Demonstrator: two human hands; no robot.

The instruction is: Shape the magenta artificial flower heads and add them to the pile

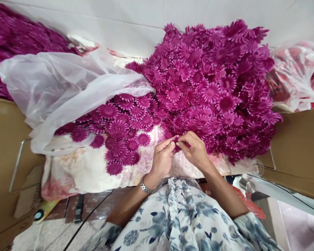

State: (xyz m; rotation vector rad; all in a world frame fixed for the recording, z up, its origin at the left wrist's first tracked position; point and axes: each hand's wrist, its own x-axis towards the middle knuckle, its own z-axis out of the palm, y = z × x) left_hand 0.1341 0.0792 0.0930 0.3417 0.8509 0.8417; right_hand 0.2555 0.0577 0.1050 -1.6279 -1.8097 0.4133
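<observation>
Between my two hands, close to the table's front edge, is a small magenta artificial flower point(175, 140), mostly hidden by the fingers. My left hand point(163, 156) pinches it from the left, thumb and forefinger closed. From the other side my right hand point(193, 149) pinches at the same flower with its fingertips. Just beyond the hands rises a big heap of magenta artificial flowers point(209, 90). To the left, flat flower heads point(117, 129) lie spread and overlapping on the stained floral cloth point(94, 170).
A translucent white plastic bag point(68, 83) covers part of the flowers at left. More magenta flowers point(23, 38) are piled at far left. Cardboard point(7, 139) stands on the left, with another cardboard piece point(300, 150) on the right below a clear bag point(300, 73). Behind is a white wall point(115, 21).
</observation>
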